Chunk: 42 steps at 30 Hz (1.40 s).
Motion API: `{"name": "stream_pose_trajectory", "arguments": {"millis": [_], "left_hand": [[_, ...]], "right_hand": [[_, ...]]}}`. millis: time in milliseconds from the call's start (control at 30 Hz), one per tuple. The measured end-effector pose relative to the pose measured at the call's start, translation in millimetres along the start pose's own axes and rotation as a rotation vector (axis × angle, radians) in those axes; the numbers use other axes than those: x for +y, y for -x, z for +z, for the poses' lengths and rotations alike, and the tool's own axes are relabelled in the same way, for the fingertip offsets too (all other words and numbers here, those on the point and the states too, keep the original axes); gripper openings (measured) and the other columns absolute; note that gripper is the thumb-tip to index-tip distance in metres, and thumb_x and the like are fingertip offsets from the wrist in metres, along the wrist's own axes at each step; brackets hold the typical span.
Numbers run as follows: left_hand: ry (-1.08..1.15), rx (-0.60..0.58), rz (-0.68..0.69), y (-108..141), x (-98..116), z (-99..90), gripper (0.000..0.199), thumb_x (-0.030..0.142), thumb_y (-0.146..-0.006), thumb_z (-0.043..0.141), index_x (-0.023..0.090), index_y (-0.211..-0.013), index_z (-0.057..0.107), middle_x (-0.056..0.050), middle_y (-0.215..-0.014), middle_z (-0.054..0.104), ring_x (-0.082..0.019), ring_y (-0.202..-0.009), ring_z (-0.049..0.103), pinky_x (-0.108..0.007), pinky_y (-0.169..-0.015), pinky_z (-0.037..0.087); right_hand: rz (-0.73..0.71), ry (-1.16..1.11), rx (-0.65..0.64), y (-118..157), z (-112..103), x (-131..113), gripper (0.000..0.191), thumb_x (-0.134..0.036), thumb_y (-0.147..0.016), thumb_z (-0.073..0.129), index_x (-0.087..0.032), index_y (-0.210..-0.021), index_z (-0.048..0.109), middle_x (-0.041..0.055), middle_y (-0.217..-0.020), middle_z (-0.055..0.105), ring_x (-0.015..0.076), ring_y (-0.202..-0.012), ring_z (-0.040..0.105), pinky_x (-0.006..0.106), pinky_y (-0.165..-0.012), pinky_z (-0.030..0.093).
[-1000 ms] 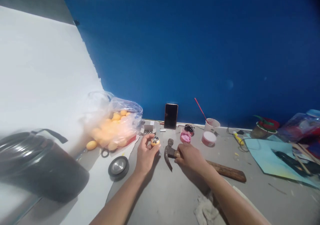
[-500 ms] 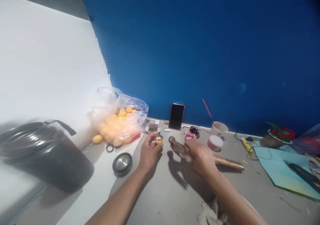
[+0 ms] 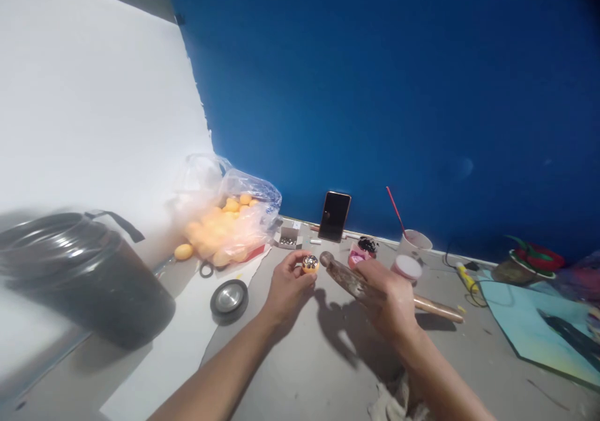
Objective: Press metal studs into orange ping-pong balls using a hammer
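My left hand (image 3: 288,290) pinches a small orange ball (image 3: 310,271) between thumb and fingers. Shiny silver studs, like thumbtack heads, cover the ball's upper side. To its right, my right hand (image 3: 387,293) is wrapped around a worn hammer (image 3: 342,275) close to its head. The hammer's rounded end points at the ball, a small gap apart, while its wooden handle sticks out to the right behind the hand. Behind my left hand, a small open box (image 3: 288,238) holds several silver pieces.
A plastic bag of orange balls (image 3: 225,221) lies at back left, near a dark jar (image 3: 89,277) and round lid (image 3: 229,300). A phone (image 3: 334,216) leans at the back. Right are a paper cup (image 3: 416,240), small tub (image 3: 407,268) and blue board (image 3: 529,321).
The view has shifted slightly. My left hand has turned the ball and moved it a little right and nearer, showing more of the small box. The hammer stays beside the ball.
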<state>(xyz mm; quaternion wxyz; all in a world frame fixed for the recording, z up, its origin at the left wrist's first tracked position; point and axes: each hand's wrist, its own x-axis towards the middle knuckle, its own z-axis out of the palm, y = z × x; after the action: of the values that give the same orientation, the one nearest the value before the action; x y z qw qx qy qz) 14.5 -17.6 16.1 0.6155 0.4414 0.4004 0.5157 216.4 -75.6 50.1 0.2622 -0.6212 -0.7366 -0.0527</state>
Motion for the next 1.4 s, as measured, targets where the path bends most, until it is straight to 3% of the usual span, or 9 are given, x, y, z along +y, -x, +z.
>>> {"name": "stream_pose_trajectory", "arguments": {"millis": [167, 267, 433, 600, 800, 1000, 1233, 1400], "left_hand": [[0.019, -0.036, 0.027, 1.3, -1.0, 2.0, 0.046, 0.015, -0.06, 0.079, 0.018, -0.103, 0.064, 0.0, -0.083, 0.071, -0.013, -0.066, 0.064, -0.025, -0.061, 0.051], [0.024, -0.002, 0.05, 1.9, -0.1, 3.2, 0.044, 0.014, -0.059, 0.079, 0.019, -0.099, 0.061, 0.0, -0.091, 0.07, -0.011, -0.064, 0.062, -0.024, -0.058, 0.051], [-0.002, -0.002, 0.072, 2.9, 0.8, 4.1, 0.043, 0.013, -0.058, 0.078, 0.02, -0.094, 0.058, 0.001, -0.089, 0.069, -0.011, -0.063, 0.06, -0.021, -0.054, 0.048], [-0.048, 0.013, 0.067, 3.6, 3.2, 3.9, 0.059, 0.014, -0.058, 0.078, 0.019, -0.116, 0.07, 0.003, -0.081, 0.068, -0.009, -0.056, 0.054, -0.023, -0.054, 0.044], [-0.053, 0.017, 0.029, 7.3, 6.7, 4.4, 0.061, 0.019, -0.063, 0.076, 0.016, -0.123, 0.073, 0.004, -0.067, 0.064, -0.012, -0.055, 0.055, -0.025, -0.056, 0.045], [-0.113, -0.047, 0.071, 9.2, 6.3, 6.3, 0.05, 0.014, -0.062, 0.072, 0.017, -0.112, 0.077, 0.0, -0.073, 0.069, -0.013, -0.059, 0.058, -0.025, -0.058, 0.046], [-0.047, -0.028, 0.086, 8.5, 2.3, 5.7, 0.053, 0.016, -0.063, 0.077, 0.021, -0.115, 0.073, -0.003, -0.093, 0.072, -0.015, -0.074, 0.063, -0.025, -0.064, 0.049], [-0.118, -0.035, 0.106, 10.4, 6.2, 5.8, 0.037, 0.015, -0.063, 0.074, 0.019, -0.1, 0.073, -0.004, -0.09, 0.073, -0.016, -0.075, 0.062, -0.026, -0.065, 0.049]], "right_hand": [[-0.001, -0.002, -0.043, 1.4, 1.9, -1.8, 0.012, -0.022, -0.086, 0.059, -0.022, -0.074, 0.062, 0.0031, -0.073, 0.064, 0.0166, -0.063, 0.053, 0.028, -0.057, 0.022], [-0.012, -0.018, 0.025, 2.2, 2.5, -0.9, 0.016, -0.024, -0.089, 0.056, -0.022, -0.075, 0.062, 0.0039, -0.073, 0.065, 0.0172, -0.064, 0.053, 0.027, -0.058, 0.024], [0.013, -0.032, 0.011, 2.6, 4.7, -0.8, 0.012, -0.027, -0.087, 0.058, -0.023, -0.076, 0.064, 0.0029, -0.075, 0.067, 0.018, -0.065, 0.058, 0.027, -0.058, 0.027], [0.065, -0.026, 0.029, 1.9, 3.5, 0.1, 0.011, -0.027, -0.084, 0.06, -0.023, -0.076, 0.066, 0.0038, -0.077, 0.071, 0.0188, -0.067, 0.061, 0.026, -0.058, 0.031], [0.055, -0.095, 0.117, 3.1, -1.0, 4.3, 0.015, -0.03, -0.086, 0.06, -0.023, -0.076, 0.068, 0.005, -0.078, 0.071, 0.0195, -0.068, 0.063, 0.025, -0.059, 0.036], [0.104, -0.044, 0.001, 0.6, 1.2, -4.1, 0.015, -0.032, -0.087, 0.061, -0.024, -0.076, 0.067, 0.0047, -0.077, 0.073, 0.0204, -0.066, 0.063, 0.027, -0.06, 0.034], [0.093, 0.002, 0.083, 1.5, 2.7, 1.4, 0.019, -0.038, -0.089, 0.062, -0.024, -0.078, 0.07, 0.0078, -0.082, 0.075, 0.0239, -0.068, 0.067, 0.028, -0.059, 0.035], [0.163, 0.009, -0.015, -0.5, 3.6, -3.3, 0.019, -0.04, -0.089, 0.065, -0.025, -0.078, 0.071, 0.007, -0.08, 0.077, 0.0235, -0.068, 0.068, 0.028, -0.06, 0.036]]}}
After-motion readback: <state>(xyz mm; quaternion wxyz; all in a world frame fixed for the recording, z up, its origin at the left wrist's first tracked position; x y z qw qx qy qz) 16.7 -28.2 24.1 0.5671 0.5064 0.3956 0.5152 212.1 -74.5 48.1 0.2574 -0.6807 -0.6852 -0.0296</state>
